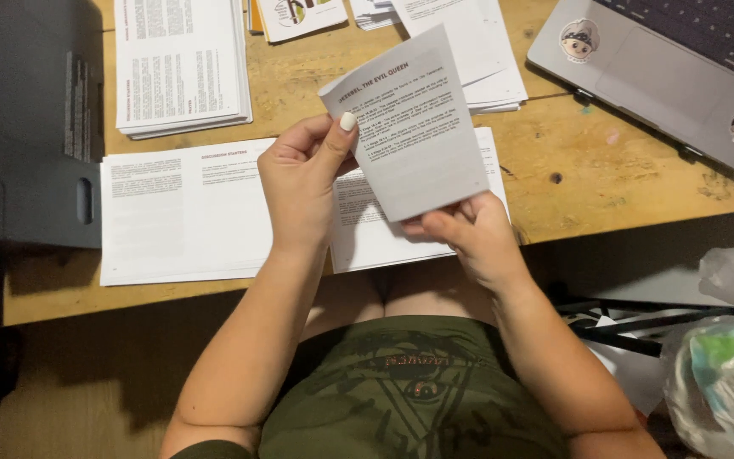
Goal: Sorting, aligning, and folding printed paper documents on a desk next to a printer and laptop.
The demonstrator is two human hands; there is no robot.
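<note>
We're pinching a folded printed sheet [414, 127] with both hands: left hand [303, 183] at its edge, right hand [469, 234] under the bottom corner. Light, floppy paper, so edges grip best.

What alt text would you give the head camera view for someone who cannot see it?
Both hands hold up a folded printed sheet: the left hand pinches its left edge, the right hand its bottom corner. Below lie paper stacks on a wooden table, with a grey laptop at the upper right.
</note>
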